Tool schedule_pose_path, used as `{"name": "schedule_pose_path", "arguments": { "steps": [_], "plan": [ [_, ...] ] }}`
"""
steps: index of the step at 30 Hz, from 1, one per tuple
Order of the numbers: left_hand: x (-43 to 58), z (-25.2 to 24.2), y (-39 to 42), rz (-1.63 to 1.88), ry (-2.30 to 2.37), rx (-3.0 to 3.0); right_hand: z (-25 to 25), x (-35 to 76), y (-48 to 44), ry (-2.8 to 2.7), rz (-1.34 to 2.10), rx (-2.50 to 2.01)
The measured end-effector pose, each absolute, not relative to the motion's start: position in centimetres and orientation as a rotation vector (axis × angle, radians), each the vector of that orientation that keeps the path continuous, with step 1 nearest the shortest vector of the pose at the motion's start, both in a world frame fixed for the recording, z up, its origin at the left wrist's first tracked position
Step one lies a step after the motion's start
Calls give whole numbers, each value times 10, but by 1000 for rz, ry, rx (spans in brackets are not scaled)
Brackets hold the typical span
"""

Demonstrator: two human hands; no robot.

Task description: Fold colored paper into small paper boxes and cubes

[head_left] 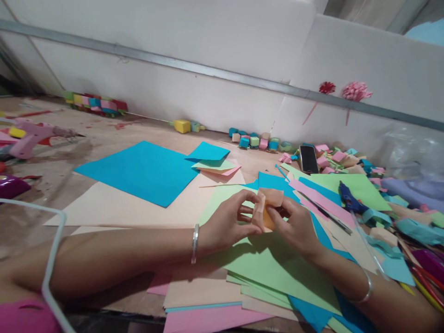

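Note:
Between my two hands, in the middle of the head view, is a small peach paper piece [272, 197] with folded sides. My left hand [236, 212] pinches its left side between thumb and fingers. The right side is gripped by my right hand [294, 222], its thumb pressing into the inner fold. Both hands hover above a light green paper sheet [277, 263]. Behind them lie a large blue sheet [142, 173] and a small stack of coloured squares topped by a blue square [210, 151].
A blue glue gun [350, 196], scissors [329, 212] and a phone [308, 159] lie to the right among paper scraps. Far left rests a pink glue gun [29, 136]. Small paper boxes [97, 104] line the wall. A white wire frame [57, 249] stands at the near left.

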State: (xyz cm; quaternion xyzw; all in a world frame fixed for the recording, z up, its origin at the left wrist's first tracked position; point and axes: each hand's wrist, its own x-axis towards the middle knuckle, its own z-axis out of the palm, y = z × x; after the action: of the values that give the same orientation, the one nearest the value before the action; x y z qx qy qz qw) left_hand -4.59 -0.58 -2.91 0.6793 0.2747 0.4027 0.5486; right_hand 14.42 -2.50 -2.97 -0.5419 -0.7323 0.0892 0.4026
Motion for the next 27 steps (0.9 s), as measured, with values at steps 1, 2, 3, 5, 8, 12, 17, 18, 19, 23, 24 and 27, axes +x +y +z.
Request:
{"name": "schedule_pose_path", "arguments": {
  "steps": [1,2,3,5,8,12,17,18,19,23,24,27],
  "plan": [
    [-46,-28,-6,960,658,1611,-30,144,-26,-1860,230,-1361],
    [-46,-27,-7,963,662,1617,-30,143,-26,-1865,240,-1356],
    [-46,-26,-7,962,664,1626,-29,143,-27,-1865,248,-1353],
    [-46,-24,-8,960,665,1642,-29,143,-27,-1852,267,-1349],
    [-46,-24,-9,984,693,1672,-29,142,-27,-1813,315,-1324],
    [-47,-23,-9,1006,695,1679,-29,143,-25,-1743,391,-1324],
    [-48,-20,-4,978,687,1629,-31,146,-21,-1716,439,-1289],
    [-48,-19,-3,970,700,1614,-32,147,-21,-1722,442,-1269],
    [-48,-19,-2,965,713,1600,-32,147,-20,-1728,441,-1251],
    [-48,-19,1,951,723,1555,-32,148,-20,-1737,399,-1257],
    [-48,-20,1,954,725,1547,-31,148,-20,-1734,393,-1274],
    [-48,-21,1,976,735,1544,-29,146,-21,-1729,381,-1306]
  ]
}}
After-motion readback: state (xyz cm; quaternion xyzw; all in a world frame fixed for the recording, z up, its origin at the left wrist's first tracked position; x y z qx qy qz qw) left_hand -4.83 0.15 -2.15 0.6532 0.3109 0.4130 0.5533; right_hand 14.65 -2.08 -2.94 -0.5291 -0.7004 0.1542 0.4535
